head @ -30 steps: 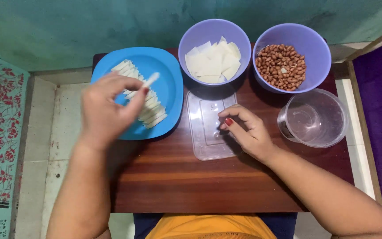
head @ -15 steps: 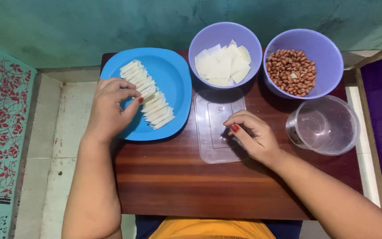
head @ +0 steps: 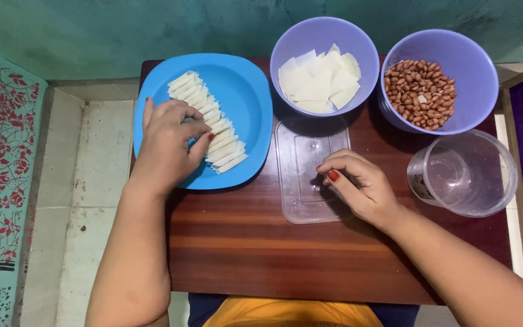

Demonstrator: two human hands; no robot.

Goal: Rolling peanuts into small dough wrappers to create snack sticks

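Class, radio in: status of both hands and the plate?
Left hand touching rolled wrappers on blue plate. Right hand resting on clear lid. Nothing obstructing.

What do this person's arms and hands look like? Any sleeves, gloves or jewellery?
Both forearms are bare, with no sleeves showing up to the bottom edge of the view. The left hand and right hand wear no gloves, and no rings, bracelets or watch can be seen. The right thumbnail is painted red. Nails on the left hand are not clear enough to tell.
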